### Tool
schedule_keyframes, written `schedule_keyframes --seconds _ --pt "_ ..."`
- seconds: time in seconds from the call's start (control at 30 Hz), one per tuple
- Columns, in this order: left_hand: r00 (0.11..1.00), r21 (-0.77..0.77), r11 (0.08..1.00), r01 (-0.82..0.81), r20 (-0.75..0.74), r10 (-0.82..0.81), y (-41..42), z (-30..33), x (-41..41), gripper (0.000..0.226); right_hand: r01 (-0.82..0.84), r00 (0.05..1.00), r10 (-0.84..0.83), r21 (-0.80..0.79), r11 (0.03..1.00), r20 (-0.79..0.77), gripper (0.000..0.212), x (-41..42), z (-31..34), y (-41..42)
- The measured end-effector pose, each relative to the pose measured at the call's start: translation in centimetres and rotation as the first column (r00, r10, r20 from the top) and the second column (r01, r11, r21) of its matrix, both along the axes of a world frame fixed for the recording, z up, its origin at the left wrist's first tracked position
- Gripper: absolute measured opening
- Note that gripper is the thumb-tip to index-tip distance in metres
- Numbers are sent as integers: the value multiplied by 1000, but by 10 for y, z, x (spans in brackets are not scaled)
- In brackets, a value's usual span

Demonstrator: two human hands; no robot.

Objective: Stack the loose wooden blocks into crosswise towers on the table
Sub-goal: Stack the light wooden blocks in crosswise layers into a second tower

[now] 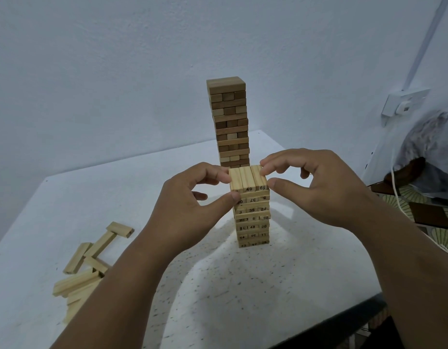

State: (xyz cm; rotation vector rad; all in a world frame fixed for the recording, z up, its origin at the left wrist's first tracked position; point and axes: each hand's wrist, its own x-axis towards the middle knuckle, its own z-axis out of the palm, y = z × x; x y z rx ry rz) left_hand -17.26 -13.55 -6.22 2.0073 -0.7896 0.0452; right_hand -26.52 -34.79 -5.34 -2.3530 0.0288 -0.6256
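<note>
A short tower of pale numbered blocks (253,217) stands mid-table, its layers laid crosswise. My left hand (190,210) pinches the left side of the tower's top layers, thumb on the front and fingers at the back. My right hand (316,187) touches the right end of the top layer (247,178) with thumb and fingertips. Behind it rises a taller tower of darker brown blocks (229,122). A heap of loose pale blocks (89,263) lies on the table at the left, partly hidden by my left forearm.
The white speckled table (218,285) ends in a dark edge at the lower right. Beyond that edge are a patterned cloth (429,217), a white cable (396,197) and a bag-like bundle (429,152). A wall socket (404,103) sits at the right.
</note>
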Motion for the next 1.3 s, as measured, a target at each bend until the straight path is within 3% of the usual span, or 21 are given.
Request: schedule_keyframes --seconds 1.0,1.3 --pt "999 -66 998 -21 45 24 -1 0 -3 18 4 1000 -4 0 1000 6 10 0 0 2" --pt "997 -64 997 -42 67 46 3 4 -5 31 4 999 -4 2 1000 32 10 -3 4 6"
